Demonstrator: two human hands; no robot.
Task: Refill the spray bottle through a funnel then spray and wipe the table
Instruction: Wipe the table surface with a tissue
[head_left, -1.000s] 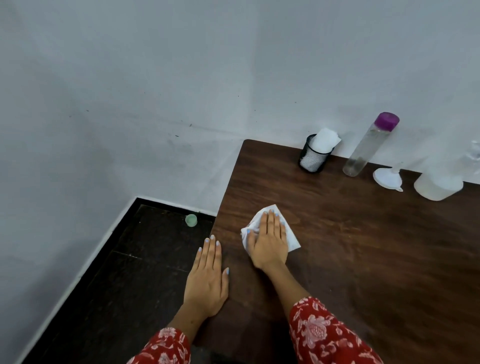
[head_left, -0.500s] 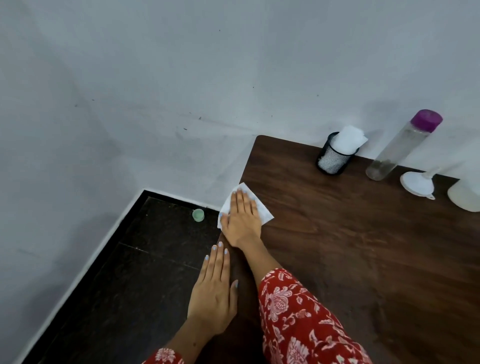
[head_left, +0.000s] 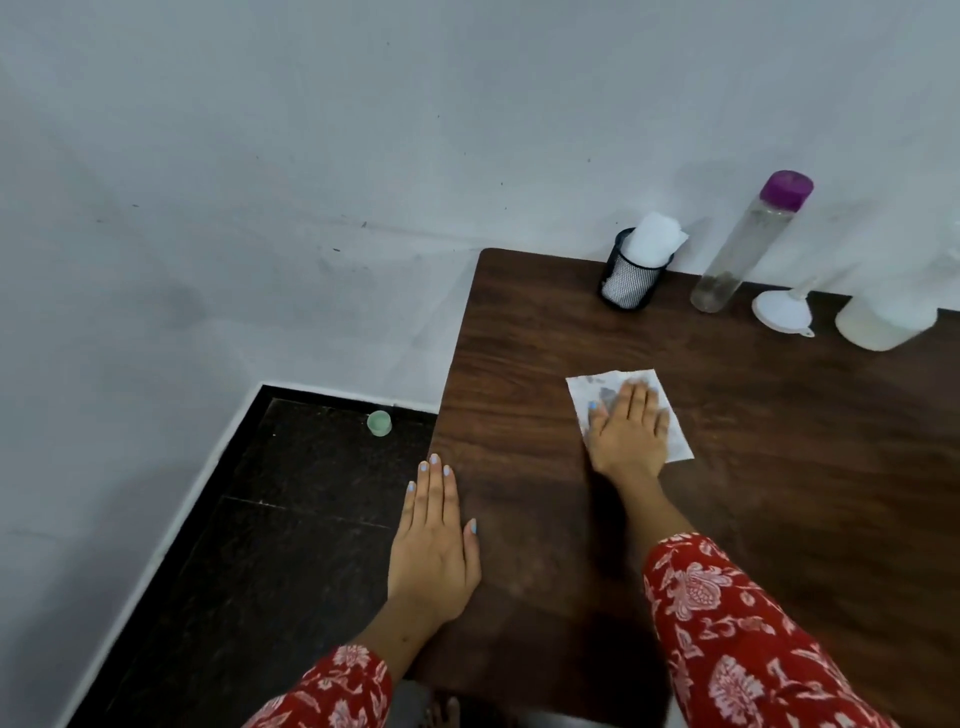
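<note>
My right hand (head_left: 628, 434) lies flat, fingers together, pressing a white paper tissue (head_left: 587, 387) onto the dark wooden table (head_left: 779, 467); the tissue shows grey damp smudges. My left hand (head_left: 434, 540) rests flat on the table's left edge, holding nothing. At the back by the wall stand a clear bottle with a purple cap (head_left: 748, 244), a white funnel (head_left: 782, 312) lying upside down, and the cloudy white base of a bottle (head_left: 883, 325) whose top is out of view at the right edge.
A black mesh cup holding white tissues (head_left: 634, 270) stands at the back of the table. A small green cap (head_left: 379, 422) lies on the dark floor left of the table. White walls close in behind and left.
My right hand has slid the tissue from the table's left edge rightward and inward. The left hand has stayed on the edge. The view has shifted slightly.
</note>
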